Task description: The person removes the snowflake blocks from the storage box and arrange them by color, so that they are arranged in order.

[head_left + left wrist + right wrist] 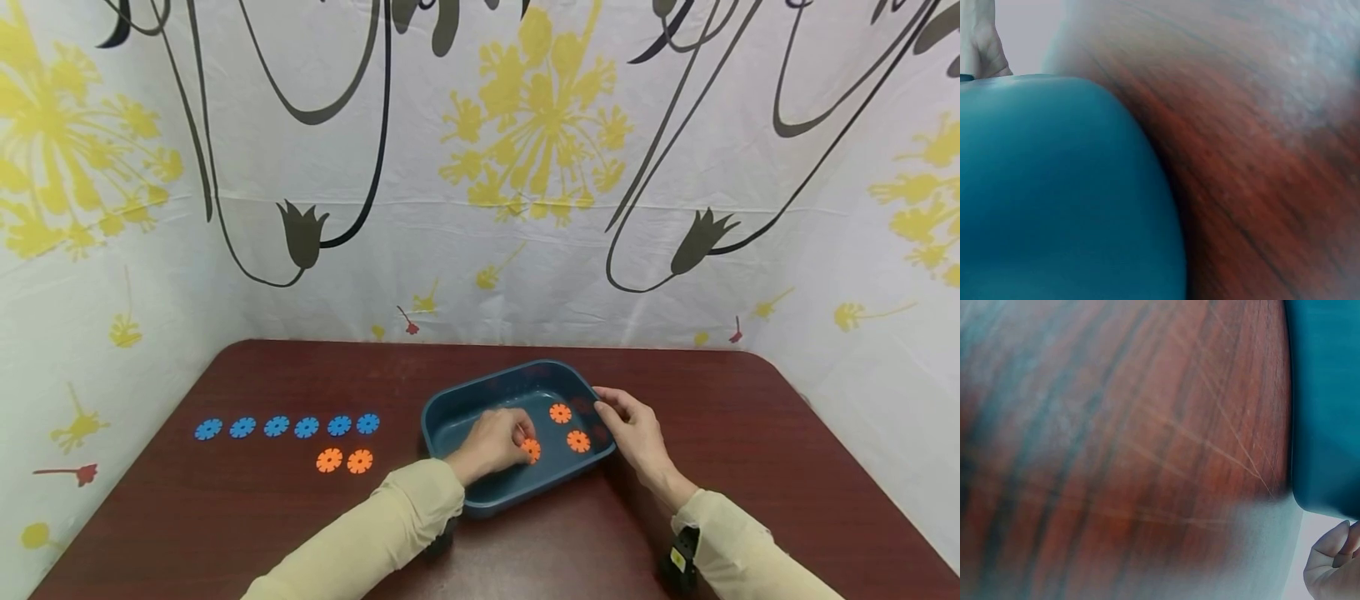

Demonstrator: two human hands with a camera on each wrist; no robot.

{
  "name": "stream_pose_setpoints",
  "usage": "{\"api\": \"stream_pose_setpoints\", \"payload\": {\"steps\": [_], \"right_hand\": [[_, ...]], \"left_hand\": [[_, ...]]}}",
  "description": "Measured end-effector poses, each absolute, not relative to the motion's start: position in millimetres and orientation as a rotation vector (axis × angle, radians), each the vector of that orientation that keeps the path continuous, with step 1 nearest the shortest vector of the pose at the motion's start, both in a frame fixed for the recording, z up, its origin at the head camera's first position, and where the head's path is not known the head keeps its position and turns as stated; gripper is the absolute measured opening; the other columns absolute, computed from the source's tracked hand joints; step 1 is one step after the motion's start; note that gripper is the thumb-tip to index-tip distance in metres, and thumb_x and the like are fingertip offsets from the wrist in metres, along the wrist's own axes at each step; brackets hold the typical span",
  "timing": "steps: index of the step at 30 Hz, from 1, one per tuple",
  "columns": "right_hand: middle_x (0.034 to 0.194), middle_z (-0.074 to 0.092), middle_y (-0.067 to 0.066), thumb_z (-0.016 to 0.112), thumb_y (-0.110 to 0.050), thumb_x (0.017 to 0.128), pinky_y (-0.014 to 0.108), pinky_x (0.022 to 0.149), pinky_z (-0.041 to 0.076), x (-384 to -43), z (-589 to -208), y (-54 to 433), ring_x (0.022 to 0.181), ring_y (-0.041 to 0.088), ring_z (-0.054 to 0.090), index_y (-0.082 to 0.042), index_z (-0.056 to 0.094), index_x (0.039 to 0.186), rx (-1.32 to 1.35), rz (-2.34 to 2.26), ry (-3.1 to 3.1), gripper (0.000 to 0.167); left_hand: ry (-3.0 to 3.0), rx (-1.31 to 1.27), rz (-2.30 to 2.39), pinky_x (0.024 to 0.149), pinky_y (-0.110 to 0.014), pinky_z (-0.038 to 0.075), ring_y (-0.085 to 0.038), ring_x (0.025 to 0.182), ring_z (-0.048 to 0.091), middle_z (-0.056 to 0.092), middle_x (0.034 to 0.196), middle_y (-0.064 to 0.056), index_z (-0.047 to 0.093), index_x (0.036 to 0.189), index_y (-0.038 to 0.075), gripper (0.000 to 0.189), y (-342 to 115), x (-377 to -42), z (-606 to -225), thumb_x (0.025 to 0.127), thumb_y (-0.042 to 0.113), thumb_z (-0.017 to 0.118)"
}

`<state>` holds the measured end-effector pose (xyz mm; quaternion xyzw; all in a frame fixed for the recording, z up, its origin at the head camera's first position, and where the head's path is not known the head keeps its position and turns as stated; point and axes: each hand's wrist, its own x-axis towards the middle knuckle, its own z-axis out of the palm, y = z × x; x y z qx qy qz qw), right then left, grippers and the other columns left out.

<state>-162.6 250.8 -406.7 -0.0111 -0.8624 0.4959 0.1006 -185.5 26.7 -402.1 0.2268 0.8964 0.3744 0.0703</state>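
Note:
In the head view my left hand (493, 442) reaches into a dark blue rectangular tray (459, 427). Its thumb and fingertips pinch an orange notched plastic disc (532, 452) close over the tray floor. Two more orange discs, one farther back (560, 413) and one to the right (578, 441), lie flat inside. My right hand (637, 433) grips the tray's right end, thumb at the rim. The tray sits at an angle on the table. Both wrist views show mostly the tray's outer wall, blue at left (1054, 200) and blue at right (1329, 406).
Left of the tray, several blue notched discs (277, 426) form a row on the dark red-brown table (285, 517). Below that row's right end lie two orange discs, side by side (360, 461). A white patterned cloth (495, 292) hangs around the table's back and sides.

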Motion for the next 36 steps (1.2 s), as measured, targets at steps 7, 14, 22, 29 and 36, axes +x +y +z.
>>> {"api": "stream_pose_setpoints", "payload": {"steps": [7,14,22,29,36], "right_hand": [[0.088,0.058,0.018,0.056,-0.028,0.095,0.023,0.055,0.040,-162.3,-407.1,250.3,0.071,0.022,0.053,-0.011,0.058,0.126,-0.040,1.465,-2.549,0.035],[0.088,0.058,0.018,0.056,-0.028,0.095,0.024,0.054,0.040,-162.7,-407.3,250.7,0.071,0.021,0.052,-0.012,0.058,0.126,-0.046,1.451,-2.555,0.035],[0.089,0.058,0.019,0.055,-0.027,0.096,0.023,0.055,0.041,-163.0,-407.2,250.3,0.072,0.023,0.053,-0.011,0.059,0.126,-0.036,1.438,-2.550,0.034],[0.089,0.058,0.019,0.055,-0.026,0.096,0.023,0.055,0.041,-162.8,-407.6,250.4,0.071,0.020,0.052,-0.010,0.058,0.126,-0.033,1.441,-2.554,0.034],[0.091,0.058,0.019,0.054,-0.026,0.096,0.024,0.056,0.041,-162.5,-406.9,250.2,0.073,0.022,0.053,-0.010,0.058,0.126,-0.038,1.441,-2.561,0.034]], "left_hand": [[2.585,0.547,1.281,0.058,-0.022,0.046,-0.009,0.065,0.052,0.058,0.072,0.004,0.067,0.088,0.012,0.020,25.1,-186.9,-395.1,0.073,0.012,0.081],[2.430,0.462,1.483,0.056,-0.023,0.052,-0.011,0.061,0.056,0.058,0.075,0.000,0.067,0.091,0.010,0.020,23.0,-181.0,-386.1,0.075,0.008,0.079],[2.315,0.440,1.614,0.060,-0.029,0.055,-0.013,0.063,0.060,0.060,0.078,-0.002,0.067,0.092,0.010,0.019,15.2,-172.7,-379.9,0.076,0.006,0.077],[2.221,0.398,1.705,0.065,-0.031,0.056,-0.014,0.071,0.060,0.060,0.083,-0.005,0.066,0.096,0.009,0.021,5.8,-166.9,-374.4,0.078,0.006,0.076],[2.188,0.365,1.739,0.070,-0.032,0.056,-0.015,0.076,0.061,0.060,0.090,-0.006,0.064,0.102,0.008,0.025,-9.1,-163.0,-370.6,0.080,0.012,0.075]]}}
